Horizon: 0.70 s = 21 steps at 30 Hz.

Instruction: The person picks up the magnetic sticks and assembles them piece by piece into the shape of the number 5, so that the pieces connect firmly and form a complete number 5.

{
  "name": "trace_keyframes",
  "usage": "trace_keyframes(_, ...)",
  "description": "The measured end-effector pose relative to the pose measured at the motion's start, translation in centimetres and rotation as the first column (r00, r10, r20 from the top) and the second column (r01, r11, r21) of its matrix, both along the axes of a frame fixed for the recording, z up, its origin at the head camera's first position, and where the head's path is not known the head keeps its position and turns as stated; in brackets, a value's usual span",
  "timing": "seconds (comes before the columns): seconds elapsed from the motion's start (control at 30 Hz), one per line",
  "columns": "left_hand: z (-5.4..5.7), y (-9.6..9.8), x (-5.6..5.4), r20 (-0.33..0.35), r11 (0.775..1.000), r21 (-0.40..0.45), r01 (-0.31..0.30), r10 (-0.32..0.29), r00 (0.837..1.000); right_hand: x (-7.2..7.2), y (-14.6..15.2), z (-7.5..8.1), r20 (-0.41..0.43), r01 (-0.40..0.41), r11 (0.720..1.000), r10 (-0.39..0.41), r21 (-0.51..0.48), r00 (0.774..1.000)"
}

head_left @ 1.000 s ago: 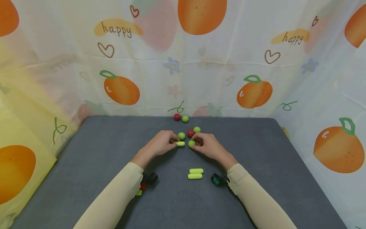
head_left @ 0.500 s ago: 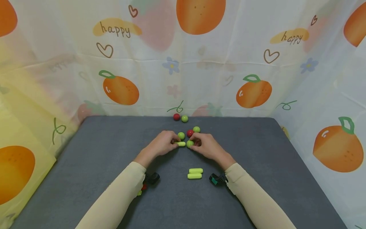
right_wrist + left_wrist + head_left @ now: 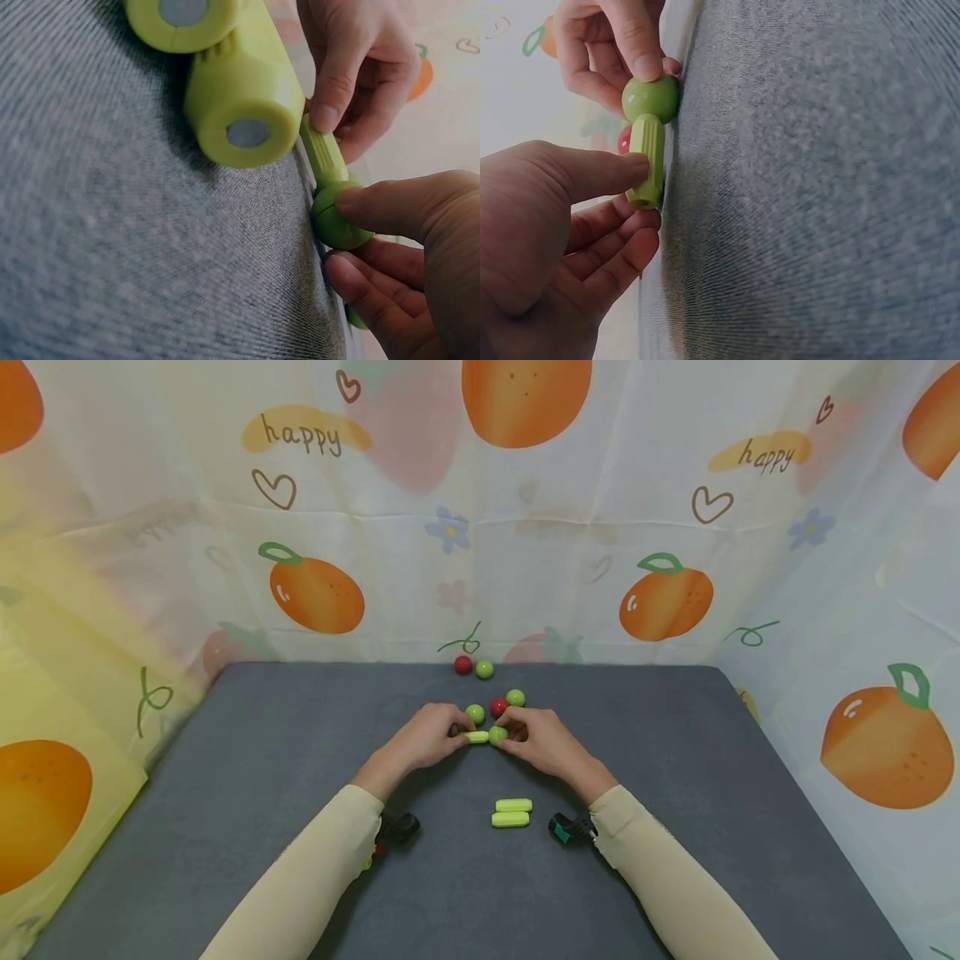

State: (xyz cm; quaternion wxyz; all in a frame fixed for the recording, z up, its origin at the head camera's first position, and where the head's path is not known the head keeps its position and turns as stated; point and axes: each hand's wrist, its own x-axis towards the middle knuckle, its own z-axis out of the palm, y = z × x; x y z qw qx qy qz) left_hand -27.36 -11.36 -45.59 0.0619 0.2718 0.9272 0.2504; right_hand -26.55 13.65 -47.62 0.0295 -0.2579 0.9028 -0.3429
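Note:
My left hand [image 3: 431, 735] pinches a yellow-green ribbed rod [image 3: 646, 161] between thumb and fingers. Its far end meets a glossy green ball [image 3: 651, 99], which the thumb and fingers of my right hand [image 3: 543, 742] pinch. Rod and ball lie end to end, close over the dark grey tabletop, as the right wrist view also shows. Just behind the hands are another green ball [image 3: 475, 714], a red ball [image 3: 498, 707] and a further green ball [image 3: 515, 697]. The right fingertips overlap the red ball's lower edge in the head view.
Two loose rods [image 3: 512, 812] lie side by side nearer the body, with grey discs in their ends. At the far table edge sit a red ball [image 3: 463, 665] and a green ball [image 3: 484, 670]. A red piece [image 3: 378, 849] is partly hidden by the left forearm.
My right hand has shifted left with the green ball, and the left hand slightly right with the rod. The gap between ball and rod has closed.

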Motion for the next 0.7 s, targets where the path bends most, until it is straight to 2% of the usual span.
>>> trace_keyframes(0.17,0.3,-0.2,-0.3,0.006,1.000,0.010,-0.006,0.006,1.000,0.0,0.1,0.1,0.006,0.007,1.000,-0.007,-0.007,1.000)
trace_keyframes(0.4,1.4,-0.3,-1.0,-0.014,0.994,0.037,-0.103,0.103,0.995,0.0,0.0,-0.1,0.003,0.007,1.000,-0.007,0.000,1.000)
trace_keyframes(0.57,1.8,0.3,-1.9,0.006,0.985,0.025,-0.170,0.170,0.986,0.0,0.0,-0.1,0.000,0.006,1.000,-0.006,-0.003,1.000)
trace_keyframes(0.7,1.7,1.0,-2.7,0.034,0.984,-0.013,-0.179,0.179,0.983,0.1,0.0,-0.2,-0.001,0.008,1.000,-0.008,-0.010,1.000)
